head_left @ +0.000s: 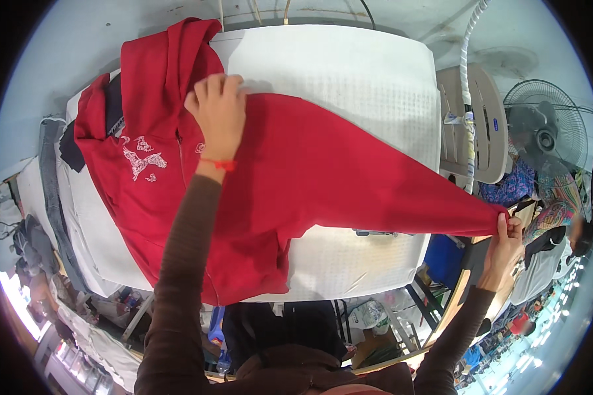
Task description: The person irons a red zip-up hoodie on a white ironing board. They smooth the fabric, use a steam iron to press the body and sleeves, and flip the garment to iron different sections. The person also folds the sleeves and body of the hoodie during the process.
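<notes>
From afar, I see the red hoodie (263, 191) across the white table (349, 62), its rightward sleeve (382, 174) apparently taut because my right hand (505, 245) pinches the cuff (489, 225) while my left hand (219, 117), its grip unclear, steadies the shoulder.

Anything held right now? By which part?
Red hoodie: the right hand pinches its sleeve at the cuff end; the left hand is near the hood, grip unclear.
</notes>
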The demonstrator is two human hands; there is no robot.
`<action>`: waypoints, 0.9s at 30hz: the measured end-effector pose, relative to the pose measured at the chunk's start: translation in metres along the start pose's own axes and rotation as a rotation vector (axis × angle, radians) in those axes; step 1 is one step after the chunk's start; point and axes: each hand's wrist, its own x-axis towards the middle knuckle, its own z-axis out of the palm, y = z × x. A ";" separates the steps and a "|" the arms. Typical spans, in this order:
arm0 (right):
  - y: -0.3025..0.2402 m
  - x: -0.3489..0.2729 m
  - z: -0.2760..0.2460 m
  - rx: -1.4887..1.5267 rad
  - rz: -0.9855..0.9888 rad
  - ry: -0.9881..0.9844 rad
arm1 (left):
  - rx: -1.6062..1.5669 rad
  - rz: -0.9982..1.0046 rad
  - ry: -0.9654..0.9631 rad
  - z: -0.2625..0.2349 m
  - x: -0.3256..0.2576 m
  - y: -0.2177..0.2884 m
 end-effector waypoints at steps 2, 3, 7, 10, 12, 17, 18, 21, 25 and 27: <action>-0.010 -0.011 0.008 0.034 0.009 -0.026 | -0.174 0.068 -0.111 -0.013 -0.034 0.016; -0.007 -0.007 -0.006 0.105 -0.002 -0.143 | -0.282 0.092 -0.192 -0.009 -0.054 0.021; -0.016 0.003 -0.012 0.044 -0.036 -0.143 | -0.144 0.186 -0.345 -0.009 -0.066 0.043; -0.032 0.007 0.022 -0.193 -0.193 0.008 | -0.039 0.179 -0.375 -0.006 -0.062 0.039; -0.059 0.010 0.037 -0.588 -0.198 -0.009 | -0.129 0.207 -0.393 -0.011 -0.066 0.026; -0.082 0.027 0.017 -0.787 -0.305 -0.014 | -0.494 -0.206 -0.185 -0.144 -0.181 0.053; -0.086 0.032 0.021 -0.790 -0.319 -0.018 | -0.492 -0.083 -0.394 -0.182 -0.236 0.049; -0.095 0.047 0.048 -0.767 -0.374 -0.015 | -0.561 -0.049 -0.817 -0.260 -0.320 0.071; -0.091 0.084 0.057 -0.703 -0.435 -0.021 | -0.430 0.036 -0.739 -0.249 -0.371 0.061; -0.102 0.089 0.064 -0.725 -0.440 0.011 | -0.511 0.046 -0.804 -0.250 -0.358 0.060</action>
